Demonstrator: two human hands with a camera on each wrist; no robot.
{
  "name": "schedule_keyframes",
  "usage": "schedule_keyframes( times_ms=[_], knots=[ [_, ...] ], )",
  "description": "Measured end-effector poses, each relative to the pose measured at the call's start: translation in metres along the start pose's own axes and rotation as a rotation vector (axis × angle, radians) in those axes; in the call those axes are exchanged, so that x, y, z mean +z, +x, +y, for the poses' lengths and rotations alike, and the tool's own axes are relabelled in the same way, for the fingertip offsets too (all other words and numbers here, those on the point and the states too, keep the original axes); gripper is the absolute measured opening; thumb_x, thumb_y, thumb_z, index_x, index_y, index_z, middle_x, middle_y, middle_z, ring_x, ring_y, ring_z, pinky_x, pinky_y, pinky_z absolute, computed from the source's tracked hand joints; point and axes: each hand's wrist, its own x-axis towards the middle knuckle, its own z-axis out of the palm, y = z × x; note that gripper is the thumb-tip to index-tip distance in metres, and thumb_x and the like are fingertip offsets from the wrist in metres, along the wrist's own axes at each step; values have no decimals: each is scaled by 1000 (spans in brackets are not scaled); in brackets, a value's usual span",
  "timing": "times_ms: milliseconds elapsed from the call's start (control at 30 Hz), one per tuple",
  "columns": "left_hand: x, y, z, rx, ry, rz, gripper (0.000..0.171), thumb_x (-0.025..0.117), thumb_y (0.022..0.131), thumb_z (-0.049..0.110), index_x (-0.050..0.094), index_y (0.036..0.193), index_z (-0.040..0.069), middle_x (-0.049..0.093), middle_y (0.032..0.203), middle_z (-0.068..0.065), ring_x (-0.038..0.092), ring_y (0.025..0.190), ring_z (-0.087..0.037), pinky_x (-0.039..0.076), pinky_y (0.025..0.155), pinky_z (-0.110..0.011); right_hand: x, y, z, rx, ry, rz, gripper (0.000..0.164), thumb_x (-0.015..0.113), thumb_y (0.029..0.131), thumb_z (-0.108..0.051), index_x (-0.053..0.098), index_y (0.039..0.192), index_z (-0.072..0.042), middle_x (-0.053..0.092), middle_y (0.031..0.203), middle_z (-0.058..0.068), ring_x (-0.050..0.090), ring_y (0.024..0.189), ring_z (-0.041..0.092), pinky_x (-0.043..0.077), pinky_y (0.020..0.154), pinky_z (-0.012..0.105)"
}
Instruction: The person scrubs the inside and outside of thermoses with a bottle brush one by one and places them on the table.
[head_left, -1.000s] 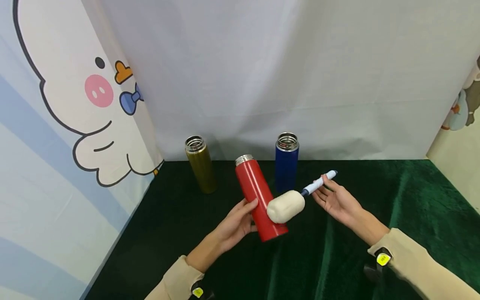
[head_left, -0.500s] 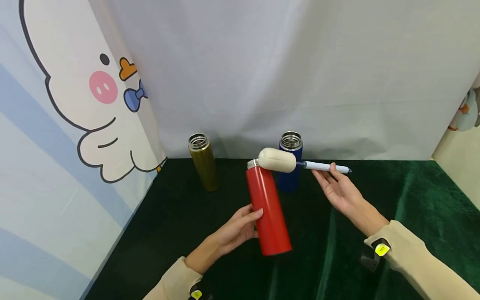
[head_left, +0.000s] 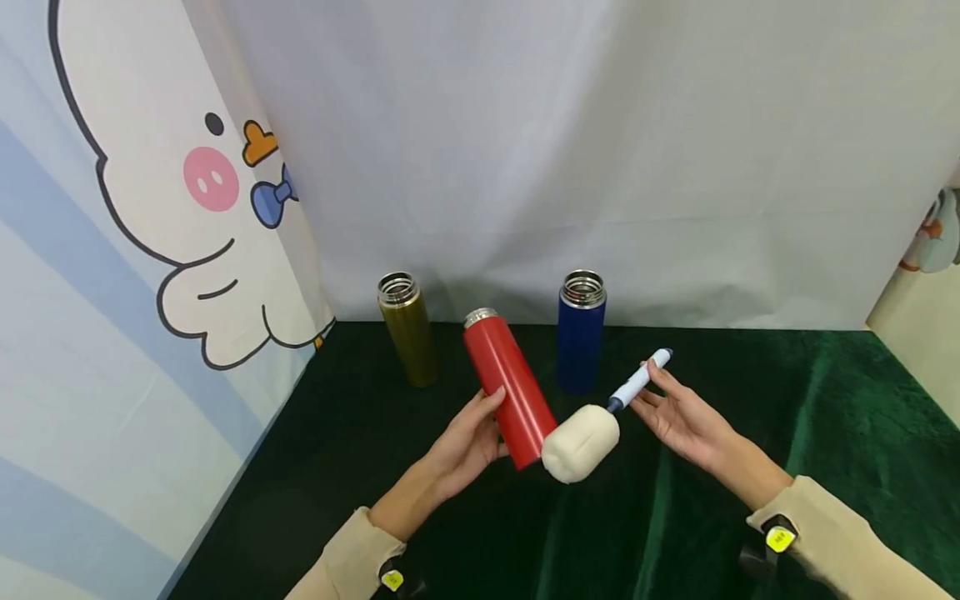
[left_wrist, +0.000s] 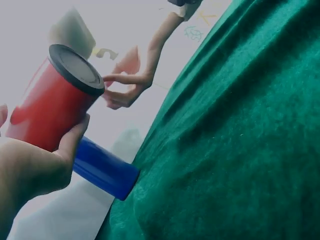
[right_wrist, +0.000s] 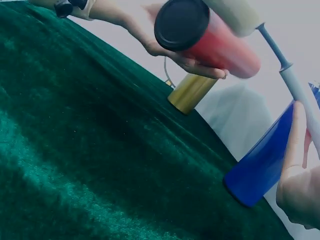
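My left hand (head_left: 463, 442) grips a red bottle (head_left: 506, 383) around its lower half. The bottle leans with its open steel mouth to the upper left, and its black base (right_wrist: 181, 25) faces the right wrist camera. In my right hand (head_left: 690, 421) a sponge bottle brush is pinched by its pale blue handle (head_left: 641, 377) between thumb and fingers. The cream sponge head (head_left: 581, 443) points down to the left, right at the red bottle's lower end in the head view. Both things are held up over the green cloth.
An uncapped gold bottle (head_left: 408, 333) stands at the back left. Behind the hands stands a blue bottle (head_left: 581, 333), also uncapped. Dark green velvet cloth (head_left: 750, 542) covers the table, with a pale curtain (head_left: 525, 150) hanging behind it.
The brush head rose to the red bottle's neck, then came down beside its base. The red bottle stood more upright half a second ago and now tilts left again.
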Motion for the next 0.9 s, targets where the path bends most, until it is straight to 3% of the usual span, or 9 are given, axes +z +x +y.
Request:
schedule_keyframes(
  times_ms=[133,333,433,533,700,900],
  knots=[
    [1,-2,-5,-14,-2,-32,51,41,111,34,24,157,20,53,139,2,57,124,-14,52,101,-37,0,3,-3,-1,0,57,19,48,107,-27,50,126,-24,57,114,7,72,100,18,58,93,23],
    [3,-5,-13,-59,67,-150,51,42,111,30,27,156,12,56,138,3,57,125,-15,51,104,-39,13,10,-18,-55,144,136,44,55,104,-20,29,135,-37,60,113,12,75,98,25,55,98,24],
    [3,-7,-15,-60,89,-156,52,45,110,24,27,157,12,56,139,2,58,125,-16,52,103,-43,19,16,-21,-115,235,99,41,57,103,-14,36,134,-30,64,114,16,75,102,29,50,106,25],
    [3,-8,-15,-54,81,-165,53,45,109,21,25,159,14,55,141,1,59,124,-17,53,102,-46,22,19,-19,-160,272,59,27,56,102,-12,45,127,-19,67,115,17,74,105,31,45,111,26],
    [1,-8,-14,-28,16,-170,50,40,111,26,26,157,14,58,138,2,61,120,-15,54,99,-41,17,15,-11,-118,233,50,16,52,105,-14,46,120,-16,68,116,15,73,106,29,48,109,28],
    [-3,-4,-8,15,-104,-83,53,43,111,33,21,158,21,54,140,2,58,123,-15,55,100,-38,0,8,1,-14,118,35,17,47,108,-21,46,125,-22,62,118,9,71,106,21,56,99,26]
  ],
)
